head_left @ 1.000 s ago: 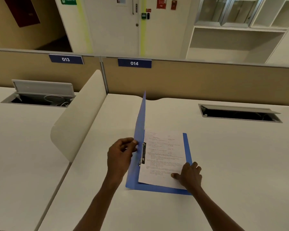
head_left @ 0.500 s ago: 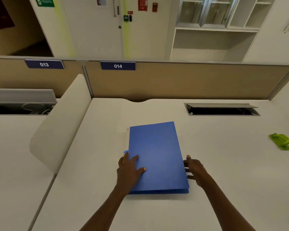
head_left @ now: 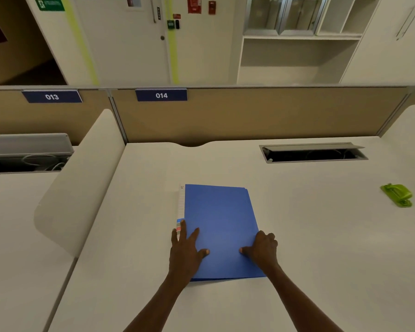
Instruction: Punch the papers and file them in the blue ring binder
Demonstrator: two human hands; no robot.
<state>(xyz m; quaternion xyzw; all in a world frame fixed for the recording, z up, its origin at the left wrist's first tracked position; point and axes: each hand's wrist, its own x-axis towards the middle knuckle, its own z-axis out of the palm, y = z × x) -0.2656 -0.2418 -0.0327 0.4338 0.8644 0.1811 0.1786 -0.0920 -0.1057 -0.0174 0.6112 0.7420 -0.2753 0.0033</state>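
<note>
My left hand (head_left: 186,250) and right hand (head_left: 264,248) lie flat and spread on the shut binder (head_left: 222,226), its long side pointing away from me.

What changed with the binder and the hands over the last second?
The blue ring binder went from open, cover held upright over the papers, to shut. The left hand let go of the cover and now lies flat on it; the right hand moved from the page onto the cover. The binder stayed on the desk, the green hole punch untouched.
</note>
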